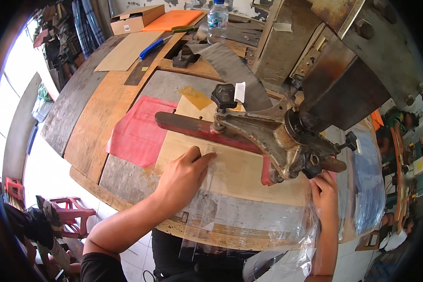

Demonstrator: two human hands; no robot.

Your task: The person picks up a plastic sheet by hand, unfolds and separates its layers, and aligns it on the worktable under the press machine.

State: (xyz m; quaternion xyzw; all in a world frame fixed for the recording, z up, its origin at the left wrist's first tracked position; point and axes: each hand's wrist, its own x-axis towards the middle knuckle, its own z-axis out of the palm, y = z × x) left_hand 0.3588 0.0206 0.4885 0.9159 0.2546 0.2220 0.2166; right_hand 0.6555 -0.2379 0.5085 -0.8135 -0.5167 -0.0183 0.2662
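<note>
A clear plastic sheet point(249, 218) lies over the front of the worktable and hangs down over its near edge. My left hand point(185, 175) is closed at the sheet's left edge, its thumb and forefinger pinching there, on a tan board point(235, 171). At the sheet's right side my right hand point(325, 190) has its fingers curled on the plastic, just below a black knob point(311, 165); its fingertips are partly hidden. Above the board, between my hands, stands a metal press head point(263, 129) with a long red-sided bar point(188, 123).
A red sheet point(143, 131) lies left of the board. A stack of clear plastic point(369, 183) sits at the right. Farther back are a blue-handled cutter point(151, 48), a water bottle point(217, 22), a cardboard box point(137, 19) and an orange folder point(173, 20). A thick machine arm point(345, 84) blocks the upper right.
</note>
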